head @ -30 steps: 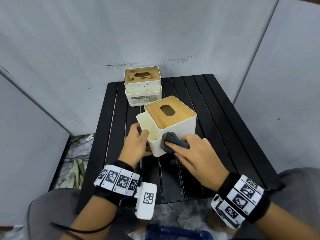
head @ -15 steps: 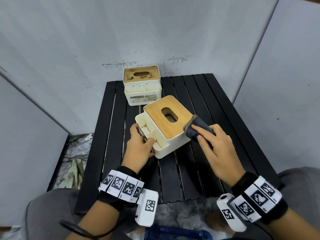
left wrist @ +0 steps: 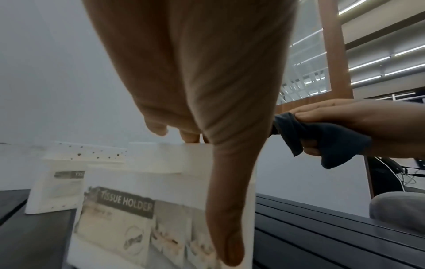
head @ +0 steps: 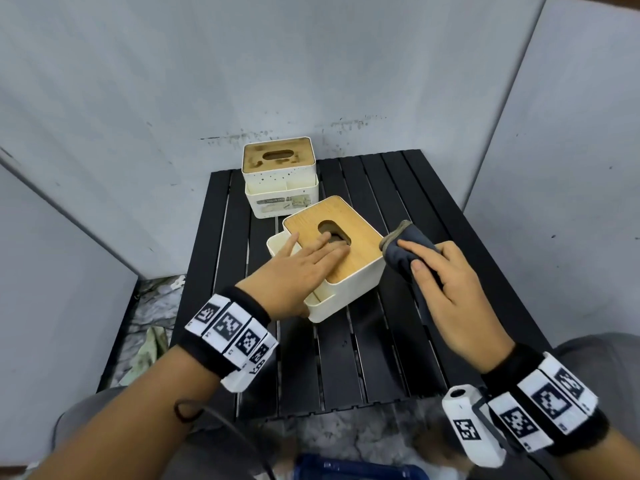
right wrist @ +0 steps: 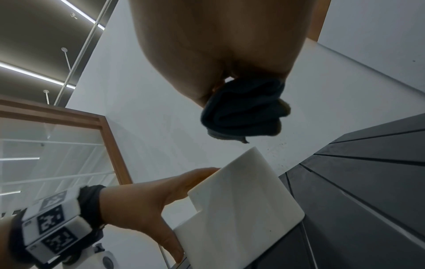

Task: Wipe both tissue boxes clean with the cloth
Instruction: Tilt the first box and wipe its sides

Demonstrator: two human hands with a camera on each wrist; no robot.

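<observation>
The near tissue box [head: 353, 289] is white with a clean bamboo lid and stands at an angle mid-table. My left hand [head: 311, 258] lies flat on that lid, fingers straight and reaching the slot. In the left wrist view its thumb runs down the labelled side [left wrist: 138, 182]. My right hand [head: 446, 282] grips a bunched dark grey cloth [head: 405, 251] against the box's right top corner. The cloth [right wrist: 243, 112] hangs just above the box [right wrist: 241, 200] in the right wrist view. The far tissue box [head: 278, 174] has a stained lid and speckled white walls and stands untouched at the back.
Both boxes stand on a black slatted table [head: 381, 341] enclosed by grey partition walls at the back and sides. Rags lie on the floor at the left [head: 149, 348]. A blue object [head: 346, 469] sits below the table's near edge.
My left hand left the box's side compartment and now lies flat on the lid. My right hand carried the cloth from the front face to the right corner. The box turned slightly.
</observation>
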